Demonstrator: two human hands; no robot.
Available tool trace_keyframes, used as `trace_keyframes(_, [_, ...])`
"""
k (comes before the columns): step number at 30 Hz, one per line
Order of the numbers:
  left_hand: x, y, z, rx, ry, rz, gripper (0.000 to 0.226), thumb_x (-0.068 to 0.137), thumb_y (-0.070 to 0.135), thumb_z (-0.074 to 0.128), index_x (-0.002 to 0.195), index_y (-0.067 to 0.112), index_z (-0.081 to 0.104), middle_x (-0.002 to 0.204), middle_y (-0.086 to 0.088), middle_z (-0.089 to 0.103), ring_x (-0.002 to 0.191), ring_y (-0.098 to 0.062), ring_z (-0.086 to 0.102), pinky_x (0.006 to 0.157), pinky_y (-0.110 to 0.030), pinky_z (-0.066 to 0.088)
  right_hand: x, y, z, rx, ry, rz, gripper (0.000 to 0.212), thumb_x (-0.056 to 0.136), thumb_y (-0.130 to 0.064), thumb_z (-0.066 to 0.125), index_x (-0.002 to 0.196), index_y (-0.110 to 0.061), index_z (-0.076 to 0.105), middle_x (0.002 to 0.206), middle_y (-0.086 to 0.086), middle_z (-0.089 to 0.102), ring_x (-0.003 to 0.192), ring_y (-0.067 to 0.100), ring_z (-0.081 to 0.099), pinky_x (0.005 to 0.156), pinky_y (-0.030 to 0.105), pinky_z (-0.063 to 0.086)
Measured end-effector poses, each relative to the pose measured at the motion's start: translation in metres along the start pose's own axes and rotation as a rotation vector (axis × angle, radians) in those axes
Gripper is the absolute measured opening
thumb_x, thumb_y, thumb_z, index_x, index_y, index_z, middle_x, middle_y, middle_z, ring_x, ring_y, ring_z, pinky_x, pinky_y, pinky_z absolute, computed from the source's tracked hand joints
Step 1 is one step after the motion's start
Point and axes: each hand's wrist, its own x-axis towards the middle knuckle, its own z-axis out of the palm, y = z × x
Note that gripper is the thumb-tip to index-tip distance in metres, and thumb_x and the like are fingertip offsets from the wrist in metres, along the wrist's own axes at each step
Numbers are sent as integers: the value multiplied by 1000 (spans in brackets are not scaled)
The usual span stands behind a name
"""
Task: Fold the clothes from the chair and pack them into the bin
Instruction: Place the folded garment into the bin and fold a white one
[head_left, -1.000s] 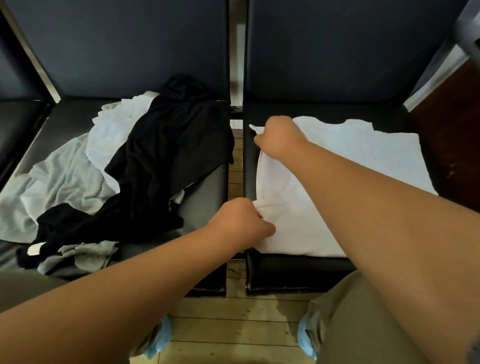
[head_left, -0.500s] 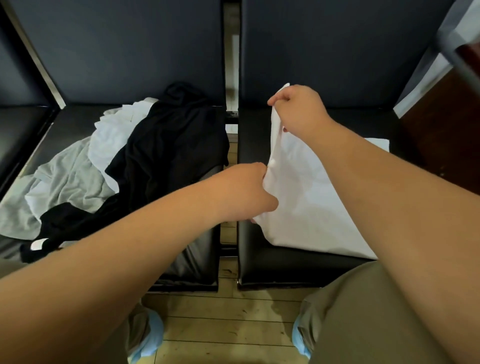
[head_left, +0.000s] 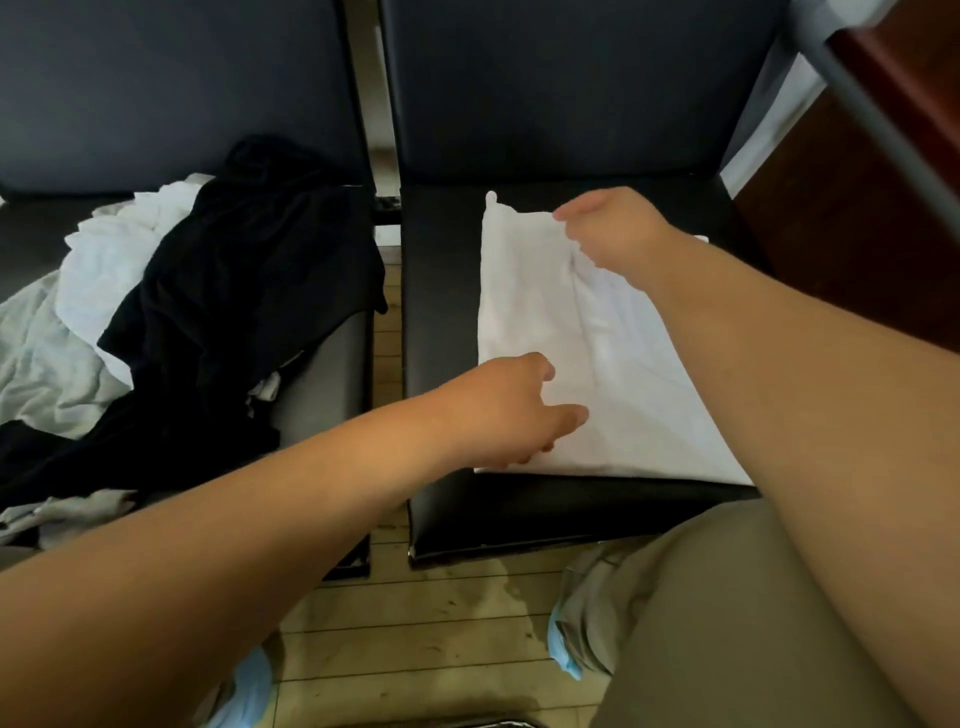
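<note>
One clothes pile (head_left: 234, 312) on left chair (head_left: 322, 374), white shirt (head_left: 530, 291) flat on right chair (head_left: 441, 312). Left hand (head_left: 511, 410) grips its near edge, right hand (head_left: 608, 234) far edge.

The folded garment (head_left: 597, 364) is plain white, the chair seat (head_left: 441, 312) glossy black, the heaped clothes (head_left: 234, 312) black, pale grey and white, the trousers (head_left: 727, 623) khaki, the plank floor (head_left: 415, 649) pale wood.
</note>
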Motion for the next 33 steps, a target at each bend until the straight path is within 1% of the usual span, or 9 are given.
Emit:
trace_keyframes(3, [7, -12, 2, 272, 202, 136, 50, 104, 49, 58, 147, 25, 51, 122, 7, 62, 109, -13, 60, 84, -30, 53, 4, 3, -4, -50, 42, -24, 33, 104, -14, 52, 128, -13, 75, 131, 10, 71, 124, 31, 65, 103, 38, 51])
trace_keyframes(6, [7, -23, 6, 563, 230, 232, 58, 101, 53, 59, 149, 24, 48, 142, 1, 44, 130, -22, 44, 107, -43, 48, 8, 5, -5, -52, 61, -25, 34, 100, -15, 55, 127, -9, 75, 132, 15, 71, 108, 30, 67, 103, 40, 54])
trace_keyframes(10, [4, -30, 4, 625, 163, 164, 70, 96, 52, 68, 156, 27, 39, 152, 3, 34, 138, -25, 38, 114, -47, 42, 3, 4, 4, -204, -84, 9, 36, 96, -19, 58, 124, -3, 73, 104, 13, 72, 88, 22, 58, 98, 46, 57])
trace_keyframes(15, [1, -29, -20, 851, 165, -58, 65, 94, 16, 64, 152, 20, 36, 151, -6, 36, 138, -30, 39, 110, -46, 44, -1, 1, 10, -222, -152, 21, 31, 99, -27, 60, 121, -16, 77, 120, 9, 74, 111, 28, 70, 104, 46, 56])
trace_keyframes(19, [-5, -32, -30, 1033, 233, -232, 49, 98, 20, 54, 144, 10, 42, 146, -15, 35, 132, -33, 40, 106, -41, 40, -2, 7, 6, -17, -164, 38, 24, 99, -20, 63, 105, -32, 82, 118, -5, 73, 109, 18, 71, 100, 39, 60])
trace_keyframes(23, [-3, -25, -15, 876, 348, 136, 27, 97, 15, 49, 124, 11, 52, 127, -10, 45, 115, -30, 48, 89, -37, 44, -3, 20, -12, -78, -12, 2, 25, 99, -21, 60, 117, -19, 78, 122, 9, 75, 118, 32, 69, 102, 44, 58])
trace_keyframes(26, [-9, -15, 16, 640, 185, 368, 25, 105, 32, 50, 125, 18, 56, 121, -1, 52, 110, -23, 53, 89, -41, 50, -6, 39, -28, -283, 34, 66, 32, 102, -18, 56, 128, -10, 72, 129, 14, 70, 120, 34, 65, 100, 42, 53])
trace_keyframes(30, [-14, -16, 58, 709, 132, 446, 53, 94, 67, 59, 123, 23, 53, 114, 3, 50, 100, -19, 52, 80, -40, 53, -8, 75, -40, -482, 46, 172, 43, 102, -21, 60, 143, -8, 57, 139, 19, 58, 124, 35, 59, 108, 47, 51])
trace_keyframes(33, [-11, -18, 69, 762, 192, 440, 64, 86, 74, 63, 124, 25, 46, 114, 3, 46, 96, -20, 48, 79, -38, 51, -8, 98, -46, -558, 32, 271, 52, 92, -30, 67, 136, -6, 57, 135, 21, 56, 117, 36, 59, 97, 41, 52])
